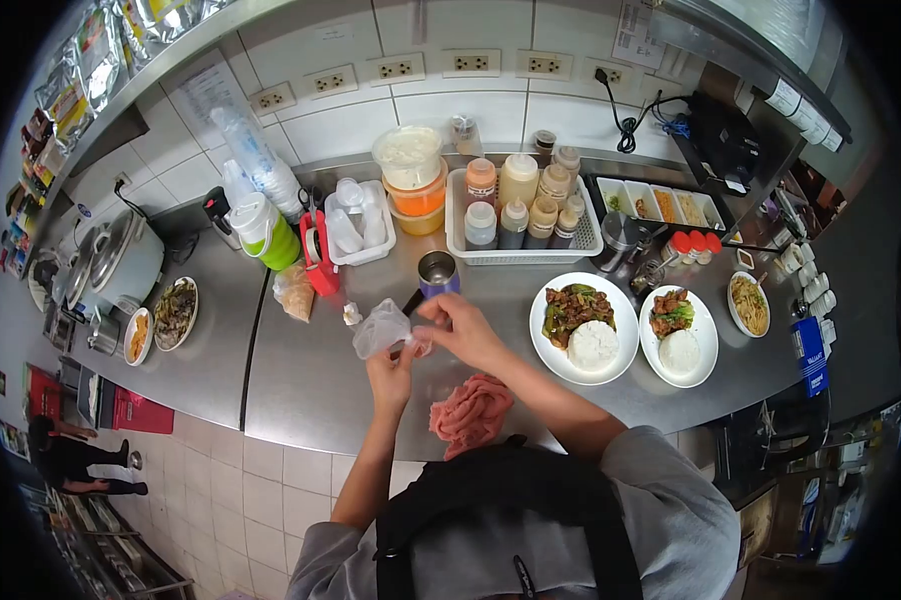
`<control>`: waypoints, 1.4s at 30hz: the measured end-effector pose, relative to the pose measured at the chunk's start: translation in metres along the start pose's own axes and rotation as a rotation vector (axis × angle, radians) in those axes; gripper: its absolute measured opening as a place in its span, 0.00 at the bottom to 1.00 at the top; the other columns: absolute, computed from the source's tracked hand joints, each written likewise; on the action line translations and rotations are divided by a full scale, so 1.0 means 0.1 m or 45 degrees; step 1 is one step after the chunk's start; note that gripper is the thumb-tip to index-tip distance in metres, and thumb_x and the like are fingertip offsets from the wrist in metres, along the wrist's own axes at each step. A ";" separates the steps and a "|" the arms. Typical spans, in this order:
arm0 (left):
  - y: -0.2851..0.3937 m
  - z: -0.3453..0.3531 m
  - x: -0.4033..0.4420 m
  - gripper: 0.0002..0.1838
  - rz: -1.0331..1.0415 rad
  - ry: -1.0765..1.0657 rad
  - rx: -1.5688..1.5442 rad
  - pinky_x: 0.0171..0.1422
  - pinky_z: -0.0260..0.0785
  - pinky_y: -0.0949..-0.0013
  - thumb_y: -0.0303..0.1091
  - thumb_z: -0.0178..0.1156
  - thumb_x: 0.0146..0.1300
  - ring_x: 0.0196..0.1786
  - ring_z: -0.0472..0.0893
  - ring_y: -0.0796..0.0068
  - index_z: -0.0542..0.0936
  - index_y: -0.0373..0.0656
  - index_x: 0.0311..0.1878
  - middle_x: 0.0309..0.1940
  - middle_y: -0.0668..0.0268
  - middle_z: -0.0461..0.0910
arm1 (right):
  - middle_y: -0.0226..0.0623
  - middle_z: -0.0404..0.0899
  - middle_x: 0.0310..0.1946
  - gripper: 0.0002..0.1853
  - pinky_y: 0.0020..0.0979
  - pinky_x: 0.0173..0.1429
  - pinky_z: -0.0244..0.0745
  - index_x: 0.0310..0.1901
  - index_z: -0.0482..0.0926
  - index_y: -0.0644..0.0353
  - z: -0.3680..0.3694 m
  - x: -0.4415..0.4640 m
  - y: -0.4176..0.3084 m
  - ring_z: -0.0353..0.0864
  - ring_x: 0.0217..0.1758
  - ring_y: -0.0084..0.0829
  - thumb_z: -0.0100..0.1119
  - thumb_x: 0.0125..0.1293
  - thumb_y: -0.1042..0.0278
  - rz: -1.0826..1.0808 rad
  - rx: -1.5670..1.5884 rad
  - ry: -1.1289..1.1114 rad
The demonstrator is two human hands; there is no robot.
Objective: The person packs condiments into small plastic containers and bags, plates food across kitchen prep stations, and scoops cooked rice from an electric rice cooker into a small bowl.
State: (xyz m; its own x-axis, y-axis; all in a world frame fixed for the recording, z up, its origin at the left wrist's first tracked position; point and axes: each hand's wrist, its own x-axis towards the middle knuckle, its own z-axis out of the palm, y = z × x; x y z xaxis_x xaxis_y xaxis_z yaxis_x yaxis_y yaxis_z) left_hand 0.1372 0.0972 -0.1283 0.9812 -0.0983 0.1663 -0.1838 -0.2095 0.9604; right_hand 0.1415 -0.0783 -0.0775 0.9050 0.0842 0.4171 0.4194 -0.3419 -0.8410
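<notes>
To the left of the left hand [391,374], bare steel counter [301,390] leaves a low sideways lane out toward the seam. Straight ahead, the purple metal cup [441,286] stands in the way, and the basket [527,258] of squeeze bottles [514,220] bars the back. Rightward, a gap runs to the rice plate [623,357], while the crumpled pink cloth [471,412] obstructs the near edge between the forearms.
</notes>
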 end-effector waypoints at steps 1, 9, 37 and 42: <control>-0.01 0.02 -0.02 0.12 0.051 0.113 0.077 0.42 0.76 0.70 0.29 0.66 0.62 0.41 0.82 0.72 0.80 0.32 0.45 0.41 0.60 0.81 | 0.39 0.76 0.36 0.17 0.30 0.38 0.77 0.45 0.77 0.65 0.01 -0.07 0.01 0.76 0.32 0.29 0.71 0.57 0.67 -0.001 0.000 0.002; -0.10 0.22 -0.11 0.10 0.253 0.139 0.280 0.53 0.71 0.61 0.25 0.62 0.62 0.48 0.79 0.59 0.78 0.32 0.46 0.43 0.56 0.77 | 0.42 0.79 0.35 0.12 0.35 0.42 0.79 0.41 0.79 0.64 0.21 -0.36 0.36 0.82 0.37 0.35 0.68 0.56 0.73 0.164 -0.155 -0.086; 0.44 0.07 0.02 0.18 0.360 -0.018 -0.307 0.58 0.76 0.69 0.18 0.59 0.64 0.59 0.78 0.69 0.79 0.40 0.56 0.60 0.58 0.75 | 0.35 0.78 0.37 0.08 0.27 0.45 0.79 0.43 0.80 0.62 -0.21 -0.09 -0.18 0.82 0.40 0.26 0.63 0.62 0.77 0.091 0.283 0.006; 0.63 0.02 -0.02 0.18 0.463 -0.023 0.033 0.51 0.80 0.71 0.18 0.60 0.62 0.57 0.80 0.68 0.81 0.40 0.55 0.59 0.59 0.76 | 0.37 0.78 0.38 0.06 0.27 0.45 0.79 0.41 0.81 0.66 -0.24 -0.07 -0.30 0.83 0.40 0.28 0.64 0.62 0.76 0.142 0.301 -0.015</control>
State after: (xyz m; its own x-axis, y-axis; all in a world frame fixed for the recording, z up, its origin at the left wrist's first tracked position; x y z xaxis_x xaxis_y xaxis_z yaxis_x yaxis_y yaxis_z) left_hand 0.1236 0.0827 -0.0682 0.8501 -0.1883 0.4918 -0.5223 -0.1823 0.8330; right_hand 0.1204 -0.0909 -0.0469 0.9468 0.0696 0.3141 0.3206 -0.1218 -0.9394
